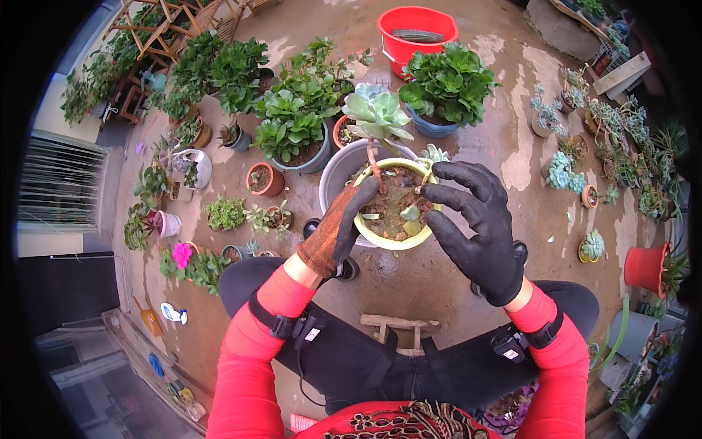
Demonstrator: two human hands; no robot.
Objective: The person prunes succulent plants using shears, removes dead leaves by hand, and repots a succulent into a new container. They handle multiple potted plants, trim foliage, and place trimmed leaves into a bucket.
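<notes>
Red sleeves (pixel 248 351) foremost; yellow-green pot (pixel 395 244) between left and right gloved fingers (pixel 450 196).

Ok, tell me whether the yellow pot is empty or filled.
The pot is filled, at least on top: soil spreads inside it, and a succulent rises from it. I cannot tell how deep.

In mid-frame, your gloved left hand (pixel 338 225) lies against the left rim of a yellow-green flowerpot (pixel 398 244), below a pale rosette succulent (pixel 376 113); your black-gloved right hand (pixel 479 223) curves, fingers parted, at its right rim. A red bucket (pixel 399 54) stands upper centre, a magenta flower (pixel 181 254) at left.
</notes>
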